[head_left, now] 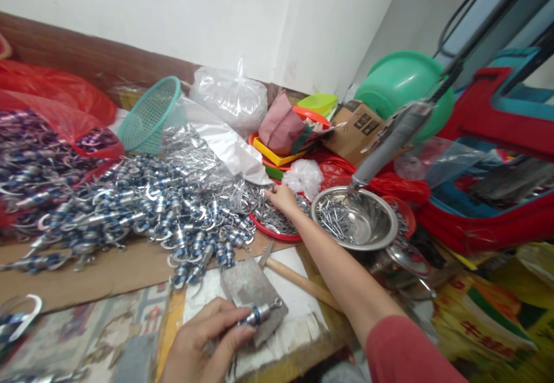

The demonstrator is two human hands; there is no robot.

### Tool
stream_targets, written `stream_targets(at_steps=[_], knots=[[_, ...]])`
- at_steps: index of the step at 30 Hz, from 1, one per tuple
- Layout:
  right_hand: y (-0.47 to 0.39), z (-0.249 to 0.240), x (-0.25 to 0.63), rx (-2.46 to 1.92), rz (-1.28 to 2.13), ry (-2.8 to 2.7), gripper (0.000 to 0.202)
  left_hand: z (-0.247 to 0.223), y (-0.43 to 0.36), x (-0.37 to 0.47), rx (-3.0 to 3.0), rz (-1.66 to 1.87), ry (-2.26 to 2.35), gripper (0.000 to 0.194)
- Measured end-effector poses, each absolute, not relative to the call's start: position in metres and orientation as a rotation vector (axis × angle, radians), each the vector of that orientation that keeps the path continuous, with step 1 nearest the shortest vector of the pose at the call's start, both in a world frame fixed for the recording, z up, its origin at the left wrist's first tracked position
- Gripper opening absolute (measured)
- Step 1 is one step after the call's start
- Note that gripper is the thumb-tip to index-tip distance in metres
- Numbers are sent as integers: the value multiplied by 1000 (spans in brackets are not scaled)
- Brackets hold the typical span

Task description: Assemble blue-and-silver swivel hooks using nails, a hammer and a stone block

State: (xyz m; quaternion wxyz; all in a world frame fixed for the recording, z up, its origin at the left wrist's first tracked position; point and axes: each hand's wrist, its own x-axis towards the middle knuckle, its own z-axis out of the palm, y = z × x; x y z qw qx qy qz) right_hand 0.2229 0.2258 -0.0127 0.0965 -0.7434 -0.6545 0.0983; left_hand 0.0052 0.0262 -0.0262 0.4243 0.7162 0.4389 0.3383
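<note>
– What is the left hand (212, 337) gripping?
– A blue-and-silver metal fitting (258, 315), pinched between thumb and index finger, its small eye ring pointing outward. It is over the grey metal block (246, 284).
– And the right hand (283, 199)?
– Fingers curled, at the red tray (277, 235) of small metal pieces (272, 216). I can't tell whether they have hold of one.
– What's near the block?
– A wooden-handled hammer (303, 282), lying just beyond it. A heap of similar fittings (173, 207) spreads to the left, partly on cardboard (90, 282).
– And right of the tray?
– A stainless steel bowl (372, 227) holding metal pins (333, 218). The green mesh basket (149, 116) leans behind the heap.
</note>
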Motion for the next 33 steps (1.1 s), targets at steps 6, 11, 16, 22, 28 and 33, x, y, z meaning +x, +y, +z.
stream_targets(at_steps=[6, 11, 16, 22, 28, 33], knots=[[221, -10, 207, -2283, 375, -1939, 30, -27, 25, 7, 1816, 857, 1139, 16], [219, -12, 212, -2260, 391, -1920, 30, -29, 24, 6, 1799, 876, 1238, 12], [195, -12, 242, -2208, 349, -1963, 30, -31, 25, 6, 1781, 859, 1220, 13], [180, -10, 243, -2196, 81, -2070, 29, -31, 23, 8, 1761, 844, 1206, 15], [192, -8, 218, -2067, -111, -2306, 30, -24, 18, 2, 1797, 810, 1174, 16], [190, -3, 223, -2101, -182, -2245, 29, -24, 19, 0, 1754, 860, 1183, 16]])
